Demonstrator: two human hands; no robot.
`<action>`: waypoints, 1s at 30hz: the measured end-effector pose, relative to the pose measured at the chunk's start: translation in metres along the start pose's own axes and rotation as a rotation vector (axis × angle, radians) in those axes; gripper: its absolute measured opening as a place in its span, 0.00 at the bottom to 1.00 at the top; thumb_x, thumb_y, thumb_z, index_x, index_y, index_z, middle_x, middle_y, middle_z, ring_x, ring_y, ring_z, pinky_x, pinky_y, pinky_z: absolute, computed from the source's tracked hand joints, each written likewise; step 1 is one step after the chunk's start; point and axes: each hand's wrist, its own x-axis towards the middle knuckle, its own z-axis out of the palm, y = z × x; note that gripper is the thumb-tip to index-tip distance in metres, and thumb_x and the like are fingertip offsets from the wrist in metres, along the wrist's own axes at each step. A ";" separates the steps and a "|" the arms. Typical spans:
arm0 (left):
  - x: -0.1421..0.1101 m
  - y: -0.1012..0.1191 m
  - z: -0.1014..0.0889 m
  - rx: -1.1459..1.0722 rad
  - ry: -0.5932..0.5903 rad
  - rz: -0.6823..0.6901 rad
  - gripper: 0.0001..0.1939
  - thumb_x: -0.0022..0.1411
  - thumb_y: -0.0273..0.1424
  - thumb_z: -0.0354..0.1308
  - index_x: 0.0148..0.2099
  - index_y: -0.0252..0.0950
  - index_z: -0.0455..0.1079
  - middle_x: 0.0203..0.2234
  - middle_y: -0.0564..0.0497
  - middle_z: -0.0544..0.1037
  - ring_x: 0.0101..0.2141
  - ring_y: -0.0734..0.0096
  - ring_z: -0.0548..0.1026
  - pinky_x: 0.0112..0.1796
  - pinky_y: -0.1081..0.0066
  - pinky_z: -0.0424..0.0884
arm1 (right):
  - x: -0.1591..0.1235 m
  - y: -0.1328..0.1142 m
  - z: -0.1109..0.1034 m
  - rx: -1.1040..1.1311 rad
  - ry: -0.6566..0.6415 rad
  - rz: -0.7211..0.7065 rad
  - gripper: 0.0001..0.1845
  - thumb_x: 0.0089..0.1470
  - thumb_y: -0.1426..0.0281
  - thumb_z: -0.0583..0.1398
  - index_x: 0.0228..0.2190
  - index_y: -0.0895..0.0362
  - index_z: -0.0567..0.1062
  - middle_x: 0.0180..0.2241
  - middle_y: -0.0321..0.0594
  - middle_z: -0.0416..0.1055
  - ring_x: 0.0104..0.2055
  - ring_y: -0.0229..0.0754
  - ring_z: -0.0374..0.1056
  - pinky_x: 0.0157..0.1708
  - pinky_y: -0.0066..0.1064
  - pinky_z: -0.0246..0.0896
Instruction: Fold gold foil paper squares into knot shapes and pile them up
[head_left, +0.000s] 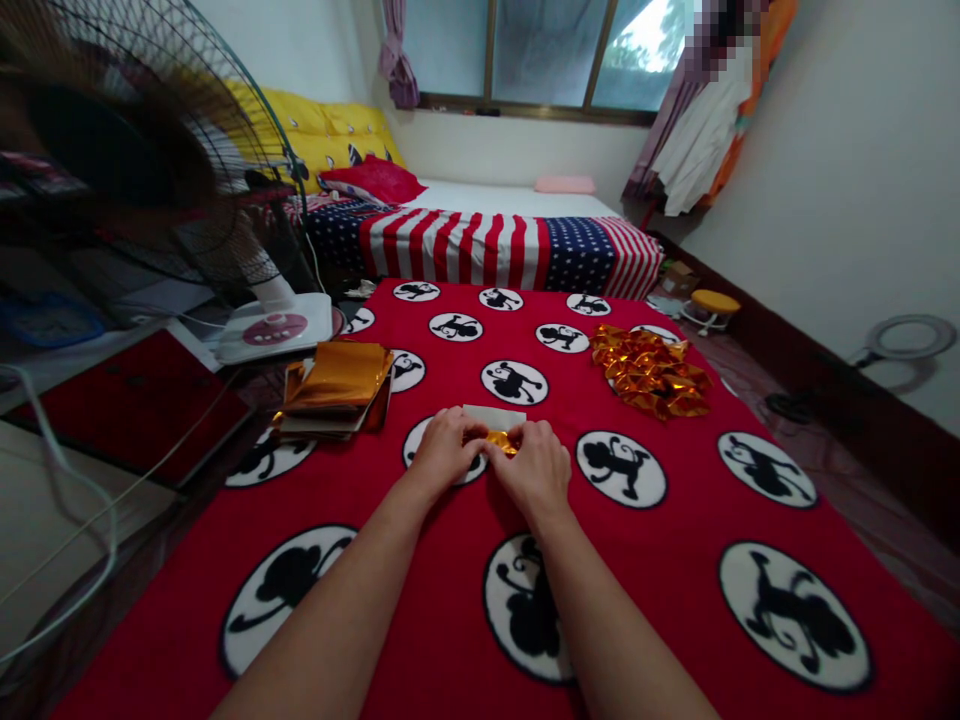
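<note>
A sheet of gold foil paper (pixel 501 441) lies between my hands, its pale underside showing as a flat strip along the far edge. My left hand (pixel 452 447) pinches its left side, with the thumb toward the middle. On the right side, my right hand (pixel 534 462) is closed on the same sheet. Part of the sheet is hidden under my fingers. To the left sits a stack of gold foil sheets (pixel 345 380), loosely squared. A heap of folded, shiny gold foil pieces (pixel 651 372) rests to the right, beyond my right hand.
Everything lies on a red cloth (pixel 420 640) with black monkey figures in white circles. A blurred, spinning fan (pixel 274 325) stands at the left, near white cables (pixel 109 530). Past the far edge is a bed (pixel 480 250). A yellow stool (pixel 715 302) stands right.
</note>
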 end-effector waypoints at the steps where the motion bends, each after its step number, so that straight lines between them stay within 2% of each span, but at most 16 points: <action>1: 0.000 0.000 0.000 -0.003 -0.011 -0.002 0.09 0.57 0.29 0.62 0.40 0.37 0.79 0.35 0.46 0.77 0.39 0.63 0.72 0.44 0.66 0.67 | 0.000 0.000 0.000 -0.001 0.000 -0.002 0.20 0.48 0.52 0.62 0.35 0.55 0.73 0.37 0.43 0.70 0.42 0.49 0.67 0.39 0.36 0.54; 13: 0.000 0.005 -0.005 -0.006 -0.040 -0.037 0.11 0.54 0.24 0.62 0.40 0.38 0.78 0.34 0.48 0.78 0.39 0.65 0.72 0.43 0.67 0.67 | 0.004 0.011 -0.001 0.081 -0.074 -0.005 0.10 0.51 0.66 0.61 0.37 0.55 0.74 0.38 0.41 0.69 0.42 0.45 0.67 0.38 0.33 0.54; 19: 0.000 0.004 -0.005 -0.015 -0.035 -0.039 0.10 0.55 0.24 0.62 0.40 0.38 0.79 0.34 0.48 0.77 0.38 0.66 0.72 0.41 0.68 0.68 | 0.006 0.019 -0.001 0.170 -0.103 -0.018 0.10 0.50 0.75 0.58 0.37 0.55 0.74 0.38 0.40 0.69 0.40 0.41 0.67 0.39 0.30 0.55; 22: 0.000 0.002 -0.005 -0.034 -0.043 -0.041 0.12 0.55 0.21 0.59 0.40 0.38 0.79 0.35 0.48 0.78 0.39 0.66 0.73 0.43 0.68 0.67 | 0.006 0.021 -0.002 0.191 -0.104 -0.037 0.12 0.50 0.78 0.56 0.37 0.56 0.75 0.38 0.40 0.70 0.40 0.41 0.67 0.38 0.30 0.55; 26: 0.001 0.002 -0.007 -0.055 -0.046 -0.030 0.17 0.58 0.18 0.50 0.41 0.38 0.78 0.36 0.48 0.78 0.40 0.67 0.73 0.44 0.69 0.67 | 0.006 0.022 -0.003 0.217 -0.116 -0.041 0.14 0.49 0.80 0.55 0.36 0.56 0.75 0.37 0.40 0.70 0.39 0.40 0.68 0.37 0.29 0.55; 28: 0.000 0.006 -0.006 -0.033 -0.022 -0.048 0.16 0.60 0.21 0.49 0.40 0.38 0.78 0.35 0.48 0.78 0.39 0.67 0.73 0.43 0.68 0.67 | 0.006 0.022 -0.003 0.227 -0.113 -0.042 0.14 0.49 0.80 0.55 0.36 0.56 0.75 0.37 0.39 0.70 0.39 0.40 0.68 0.37 0.28 0.55; 30: -0.002 0.012 -0.005 0.021 0.025 -0.077 0.11 0.61 0.29 0.54 0.37 0.38 0.78 0.34 0.48 0.77 0.38 0.64 0.72 0.42 0.67 0.67 | 0.007 0.023 -0.003 0.235 -0.111 -0.040 0.14 0.50 0.80 0.55 0.36 0.57 0.75 0.37 0.40 0.70 0.39 0.39 0.68 0.37 0.28 0.55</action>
